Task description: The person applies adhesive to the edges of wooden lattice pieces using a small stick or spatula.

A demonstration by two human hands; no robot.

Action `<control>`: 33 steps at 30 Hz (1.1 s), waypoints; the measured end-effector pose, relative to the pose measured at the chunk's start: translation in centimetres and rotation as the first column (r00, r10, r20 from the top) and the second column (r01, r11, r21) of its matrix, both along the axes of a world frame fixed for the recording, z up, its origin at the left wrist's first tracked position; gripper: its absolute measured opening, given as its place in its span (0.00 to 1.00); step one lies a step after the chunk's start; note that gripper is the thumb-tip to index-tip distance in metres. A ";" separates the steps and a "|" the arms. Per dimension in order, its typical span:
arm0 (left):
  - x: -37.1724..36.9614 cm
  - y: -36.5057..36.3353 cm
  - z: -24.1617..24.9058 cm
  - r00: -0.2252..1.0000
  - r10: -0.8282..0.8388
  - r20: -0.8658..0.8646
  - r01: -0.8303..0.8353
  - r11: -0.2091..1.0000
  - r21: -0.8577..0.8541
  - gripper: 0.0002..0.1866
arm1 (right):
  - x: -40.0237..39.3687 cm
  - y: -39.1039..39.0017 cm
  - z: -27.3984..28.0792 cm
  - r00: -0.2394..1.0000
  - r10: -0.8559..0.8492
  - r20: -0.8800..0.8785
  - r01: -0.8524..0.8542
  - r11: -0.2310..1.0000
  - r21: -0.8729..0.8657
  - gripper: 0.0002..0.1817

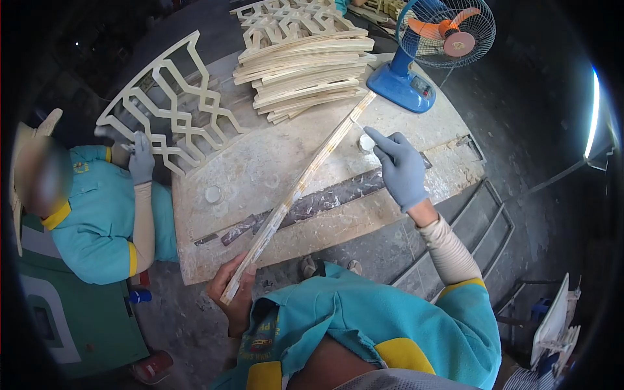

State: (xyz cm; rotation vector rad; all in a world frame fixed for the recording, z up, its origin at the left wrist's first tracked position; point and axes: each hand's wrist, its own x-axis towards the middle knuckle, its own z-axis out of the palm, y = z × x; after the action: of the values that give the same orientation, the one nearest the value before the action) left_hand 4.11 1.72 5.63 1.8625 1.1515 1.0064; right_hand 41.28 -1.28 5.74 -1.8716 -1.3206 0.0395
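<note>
A long plywood piece [305, 179], seen edge-on, slants across the table with white smears along its layered edge. My bare left hand [237, 289] is closed around its near end. My right hand [398, 169], in a grey glove, is closed near the far end. A thin, pale, stick-like tool [357, 123] reaches from those fingers to the wood's edge; its kind is too small to tell. Just beneath the gloved fingers sits a small round tub of white material [366, 143].
Stacked lattice panels [305, 71] stand at the back beside a blue fan [406, 88]. On the left, a co-worker [104, 201] holds a lattice panel [172, 110]. A dark, white-smeared bar [331, 198] and another tub [213, 194] lie on the table [201, 250].
</note>
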 end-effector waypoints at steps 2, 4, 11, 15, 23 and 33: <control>-0.1 0.1 -0.7 0.995 -0.017 0.095 0.013 0.999 0.047 0.15 | -0.4 -0.1 0.0 0.997 -0.057 0.052 0.056 0.998 0.011 0.29; 0.3 0.0 0.3 0.998 0.001 0.064 -0.003 1.000 0.024 0.15 | -2.6 -1.3 0.5 0.975 0.210 -0.075 -0.210 0.978 0.008 0.25; 0.2 0.3 -0.3 0.997 0.003 0.083 -0.005 1.000 0.029 0.15 | -0.7 1.7 -1.2 0.989 -0.140 0.049 0.118 0.944 0.307 0.24; 0.5 0.1 0.5 0.996 0.015 0.089 -0.016 1.000 0.007 0.15 | -2.5 1.6 -4.1 0.978 -0.151 0.144 0.112 0.962 0.249 0.26; -0.5 0.2 -0.8 0.998 0.001 0.068 0.001 0.999 -0.033 0.16 | -0.8 0.0 -1.5 0.976 -0.159 0.152 0.119 0.964 0.239 0.26; -0.3 0.3 1.1 1.000 -0.007 0.014 0.008 0.996 -0.086 0.16 | -2.4 -0.4 -0.9 0.979 0.145 -0.144 -0.128 0.984 0.121 0.25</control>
State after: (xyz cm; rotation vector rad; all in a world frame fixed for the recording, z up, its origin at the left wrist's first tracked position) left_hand 3.86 2.01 6.74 1.7881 1.1603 0.9493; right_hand 38.84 -1.67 4.86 -1.6484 -1.3164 0.1745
